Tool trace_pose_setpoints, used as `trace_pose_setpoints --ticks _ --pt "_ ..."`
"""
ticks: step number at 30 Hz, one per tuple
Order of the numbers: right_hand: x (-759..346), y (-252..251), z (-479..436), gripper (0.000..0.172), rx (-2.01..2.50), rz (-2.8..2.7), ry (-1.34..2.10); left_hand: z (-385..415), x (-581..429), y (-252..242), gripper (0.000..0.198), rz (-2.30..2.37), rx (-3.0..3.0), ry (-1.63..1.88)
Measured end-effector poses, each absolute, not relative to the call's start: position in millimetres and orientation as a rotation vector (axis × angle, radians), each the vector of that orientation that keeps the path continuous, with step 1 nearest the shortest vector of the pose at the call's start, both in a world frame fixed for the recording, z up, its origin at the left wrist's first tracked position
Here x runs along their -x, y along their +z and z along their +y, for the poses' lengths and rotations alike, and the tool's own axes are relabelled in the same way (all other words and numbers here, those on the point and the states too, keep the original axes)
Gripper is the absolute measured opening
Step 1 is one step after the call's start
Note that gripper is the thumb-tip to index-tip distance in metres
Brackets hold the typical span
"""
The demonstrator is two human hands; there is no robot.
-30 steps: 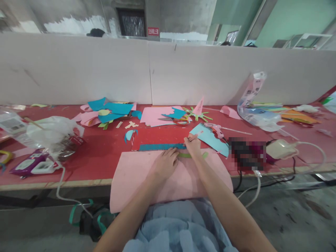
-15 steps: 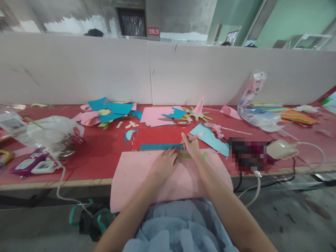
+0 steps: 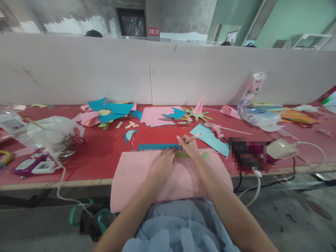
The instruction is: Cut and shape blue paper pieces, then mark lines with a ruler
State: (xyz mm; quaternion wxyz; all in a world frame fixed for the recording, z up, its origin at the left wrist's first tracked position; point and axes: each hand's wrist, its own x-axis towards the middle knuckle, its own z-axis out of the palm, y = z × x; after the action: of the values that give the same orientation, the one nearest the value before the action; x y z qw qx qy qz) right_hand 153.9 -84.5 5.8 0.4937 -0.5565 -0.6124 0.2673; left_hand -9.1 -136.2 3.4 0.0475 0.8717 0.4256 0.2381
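Observation:
A narrow blue strip (image 3: 154,146) lies crosswise on the red work surface. My left hand (image 3: 165,161) rests low over its right part, fingers extended and tips at the strip's near edge. Just to the right, my right hand (image 3: 189,145) is closed around a slim pale pen (image 3: 195,136), whose upper end slants up to the right; its lower tip is hidden by the fingers. Beneath my forearms spreads a large pink sheet (image 3: 136,178), hanging past the table edge. A green strip (image 3: 183,154) lies on it, partly covered by my right hand.
Behind lie orange-handled scissors (image 3: 180,121), pink sheets (image 3: 151,115) and a pink cone (image 3: 199,106) on green strips. A pink glue gun (image 3: 216,130) rests on light-blue paper (image 3: 210,140). Blue scraps (image 3: 118,109) and a plastic bag (image 3: 49,133) are leftward. A white partition (image 3: 105,70) stands behind.
Both hands have shifted slightly left, the right one with the pen still in its grip. The blue strip has slid a little left as well.

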Motion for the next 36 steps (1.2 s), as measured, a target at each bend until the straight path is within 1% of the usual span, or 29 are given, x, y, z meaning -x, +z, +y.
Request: trace_pose_setpoints --ticks 4,10,23,36 --pt "-152.7 7.2 -85.9 0.045 1.327 -1.444 0.602 -135.2 8.9 1.1 0.033 1.294 -2.657 0.722" --pt "-152.4 9.0 -86.2 0.044 1.283 -1.443 0.658 -135.2 9.1 0.4 0.031 1.279 -2.672 0.719" --pt "-156.2 4.7 -81.0 0.032 1.465 -1.464 0.602 -136.1 9.4 1.7 0.032 1.285 -2.645 0.717" --pt "-156.7 0.8 -80.2 0.029 1.483 -1.536 0.536 -136.6 10.4 3.5 0.032 1.274 -2.67 0.712"
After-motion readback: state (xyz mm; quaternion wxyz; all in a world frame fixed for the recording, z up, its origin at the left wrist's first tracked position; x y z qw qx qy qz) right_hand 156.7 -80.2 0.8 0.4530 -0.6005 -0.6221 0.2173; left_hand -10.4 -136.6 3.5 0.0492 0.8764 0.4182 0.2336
